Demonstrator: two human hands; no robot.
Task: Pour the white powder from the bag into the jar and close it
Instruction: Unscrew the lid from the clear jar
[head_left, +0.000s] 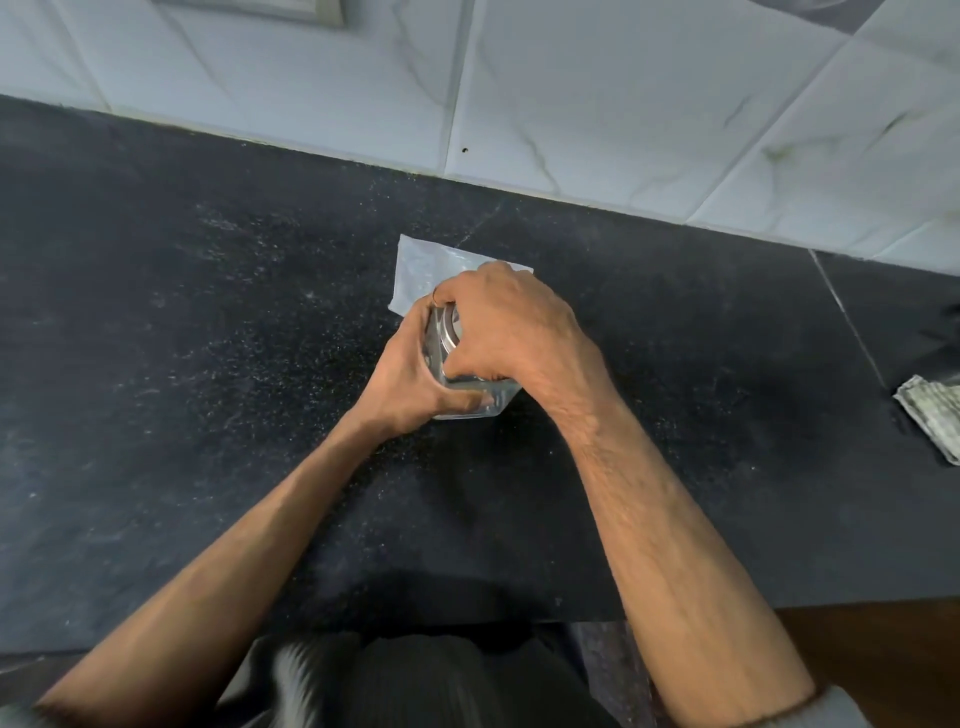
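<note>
Working at the lid stage: both forearms reach in from the near edge of the dark counter (208, 338) to the jar (470, 408), which stands upright on the counter, roughly midway between that edge and the wall

Left hand (410, 379) wraps the jar's left side, fingers curled round the glass, thumb across its near face. Right hand (514, 327) sits on top of the jar, fingers curled down over the metal lid (448, 332) and hiding most of it

Glass showing below the hands looks clear; no white powder seen inside. Judgement: jar not yet filled, so the lid is coming off rather than going on for good. Direction of any twist cannot be read

Next move calls for the left hand to brace the jar against the counter while the right turns the lid free and lifts it clear, then a reach for the bag

Bag (421, 265) lies flat just behind the jar, on its far side, partly hidden by the right hand; contents hard to judge. Folded cloth (930, 415) lies well to the jar's right. Tiled wall (571, 104) rises beyond the bag
</note>
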